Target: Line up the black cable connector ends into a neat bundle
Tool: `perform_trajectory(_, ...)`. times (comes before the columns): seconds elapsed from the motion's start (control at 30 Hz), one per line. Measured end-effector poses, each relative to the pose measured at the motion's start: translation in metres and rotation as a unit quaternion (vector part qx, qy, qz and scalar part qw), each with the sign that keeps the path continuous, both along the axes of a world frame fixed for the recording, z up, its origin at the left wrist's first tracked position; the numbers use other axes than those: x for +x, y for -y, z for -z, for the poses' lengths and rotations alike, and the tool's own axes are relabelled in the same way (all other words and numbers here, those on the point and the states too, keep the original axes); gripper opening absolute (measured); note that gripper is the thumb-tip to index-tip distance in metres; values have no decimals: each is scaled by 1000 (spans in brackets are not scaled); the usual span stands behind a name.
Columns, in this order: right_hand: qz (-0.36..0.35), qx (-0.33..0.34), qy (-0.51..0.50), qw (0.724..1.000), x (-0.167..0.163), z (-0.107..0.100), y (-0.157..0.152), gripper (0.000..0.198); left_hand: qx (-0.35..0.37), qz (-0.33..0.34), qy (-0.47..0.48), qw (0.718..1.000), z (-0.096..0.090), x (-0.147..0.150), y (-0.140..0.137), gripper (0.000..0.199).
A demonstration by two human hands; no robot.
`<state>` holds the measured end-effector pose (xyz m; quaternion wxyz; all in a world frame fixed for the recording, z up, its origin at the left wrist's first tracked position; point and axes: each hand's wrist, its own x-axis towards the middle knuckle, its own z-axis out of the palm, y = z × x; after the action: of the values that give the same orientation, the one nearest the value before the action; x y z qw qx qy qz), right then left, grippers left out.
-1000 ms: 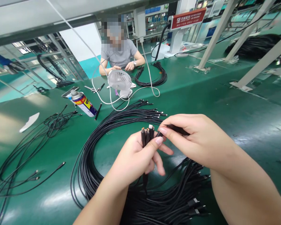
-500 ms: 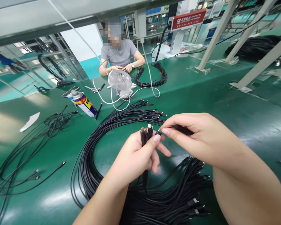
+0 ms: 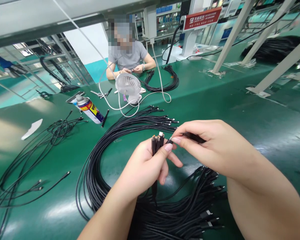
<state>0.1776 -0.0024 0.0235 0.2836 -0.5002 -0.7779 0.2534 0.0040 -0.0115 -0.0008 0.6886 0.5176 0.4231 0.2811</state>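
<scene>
Several black cable connectors (image 3: 158, 144) stand upright in my left hand (image 3: 150, 163), whose thumb presses one more connector (image 3: 169, 141) tilted to the right. The tip of that tilted connector is pinched between thumb and forefinger of my right hand (image 3: 210, 143). A dark, slim object (image 3: 193, 137) also lies inside my right hand; its kind is mostly hidden by the fingers. Below and left of my hands a large bundle of black cables (image 3: 97, 160) curves over the green table, with more plug ends (image 3: 208, 216) fanned out at the lower right.
A white fan (image 3: 128, 85) with a looping cord stands ahead, beside a spray can (image 3: 90, 109). Loose black cables (image 3: 22, 160) lie at left. Across the table (image 3: 202, 90) sits a co-worker (image 3: 127, 56) handling cables. Metal posts (image 3: 233, 36) rise at right.
Both hands hold almost the same pose. The upright connectors have shifted very slightly to the right, and the co-worker's hands have moved a little.
</scene>
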Motion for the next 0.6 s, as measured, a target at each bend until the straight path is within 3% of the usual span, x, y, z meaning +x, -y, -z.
perform_trajectory(0.6,1,26,17,1000,0,3,0,16,-13,-10,8,1000,0,2,-1,27)
